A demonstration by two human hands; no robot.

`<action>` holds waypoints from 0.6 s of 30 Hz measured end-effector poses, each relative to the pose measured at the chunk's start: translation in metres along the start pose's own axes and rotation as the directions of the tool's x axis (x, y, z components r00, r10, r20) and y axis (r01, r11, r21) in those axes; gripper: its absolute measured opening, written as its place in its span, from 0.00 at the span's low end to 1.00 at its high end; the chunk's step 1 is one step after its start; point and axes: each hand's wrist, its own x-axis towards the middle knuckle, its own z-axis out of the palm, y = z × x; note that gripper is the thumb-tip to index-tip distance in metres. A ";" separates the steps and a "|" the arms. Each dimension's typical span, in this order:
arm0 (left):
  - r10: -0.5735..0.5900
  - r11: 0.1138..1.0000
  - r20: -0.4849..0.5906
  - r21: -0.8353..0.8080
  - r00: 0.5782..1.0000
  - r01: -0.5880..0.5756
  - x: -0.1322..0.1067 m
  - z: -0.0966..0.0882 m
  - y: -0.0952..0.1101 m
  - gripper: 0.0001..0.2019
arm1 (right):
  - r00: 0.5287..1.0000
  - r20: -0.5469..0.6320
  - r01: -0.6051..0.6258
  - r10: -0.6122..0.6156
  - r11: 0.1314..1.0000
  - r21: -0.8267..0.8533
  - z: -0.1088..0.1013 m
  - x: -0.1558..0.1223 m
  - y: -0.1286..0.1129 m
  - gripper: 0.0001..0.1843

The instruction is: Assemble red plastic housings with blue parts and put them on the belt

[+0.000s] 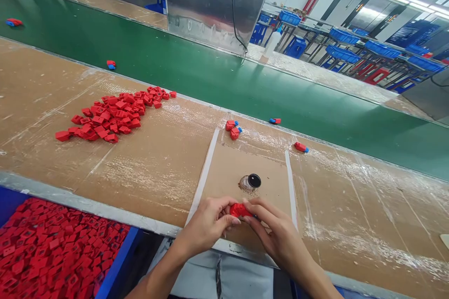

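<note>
A small red plastic part [240,210] is held between my two hands, just above the cardboard-covered table's near edge. The fingertips of my left hand [211,221] pinch its left end. At its right end, the thumb and fingers of my right hand [275,224] are closed on it. Fingers cover much of the part, so I cannot make out its full shape. Just beyond my hands sits a small round glass jar [248,184] with a black disc-shaped top [254,180]. Farther off lie two red pieces with blue ends [234,132].
A heap of red pieces [115,114] lies on the table [154,163] to the left. A blue bin [117,261] full of red pieces stands below the edge. Beyond runs a green conveyor belt [196,84] carrying several red-and-blue pieces. Another red-and-blue piece [300,147] lies at right.
</note>
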 end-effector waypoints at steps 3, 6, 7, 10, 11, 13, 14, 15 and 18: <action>-0.010 0.999 0.043 0.033 0.999 0.009 0.002 -0.001 0.001 0.09 | 1.000 -0.009 0.016 -0.016 0.999 -0.033 0.005 -0.001 -0.003 0.10; -0.005 0.999 0.060 0.047 0.998 0.002 0.002 -0.002 0.000 0.08 | 0.999 -0.039 0.035 -0.039 0.996 -0.085 0.008 -0.001 -0.006 0.11; -0.003 0.999 0.059 0.046 0.998 0.000 0.002 -0.001 -0.001 0.08 | 0.998 -0.049 0.037 -0.042 0.994 -0.105 0.008 -0.001 -0.006 0.12; 0.000 1.000 0.044 0.028 0.999 -0.002 0.002 -0.001 -0.003 0.08 | 0.996 -0.074 0.040 -0.051 0.989 -0.139 0.008 -0.001 -0.005 0.12; 0.000 1.000 0.040 0.014 0.999 -0.001 0.002 -0.001 -0.003 0.07 | 0.995 -0.079 0.046 -0.057 0.990 -0.135 0.008 0.000 -0.005 0.12; -0.003 1.000 0.034 -0.023 0.999 0.003 0.004 0.000 -0.004 0.07 | 0.994 -0.094 0.048 -0.059 0.992 -0.113 0.009 0.003 -0.005 0.12; -0.003 0.999 0.034 -0.046 0.999 0.005 0.006 0.000 -0.004 0.07 | 0.993 -0.104 0.039 -0.050 0.994 -0.105 0.010 0.005 -0.005 0.12; -0.005 0.997 0.038 -0.073 0.999 0.008 0.007 -0.001 -0.003 0.08 | 0.993 -0.115 0.025 -0.036 0.994 -0.102 0.011 0.007 -0.006 0.11; -0.034 0.986 0.088 -0.161 0.996 0.048 0.008 -0.005 0.002 0.18 | 0.984 -0.177 -0.042 0.023 0.993 -0.108 0.009 0.007 -0.009 0.11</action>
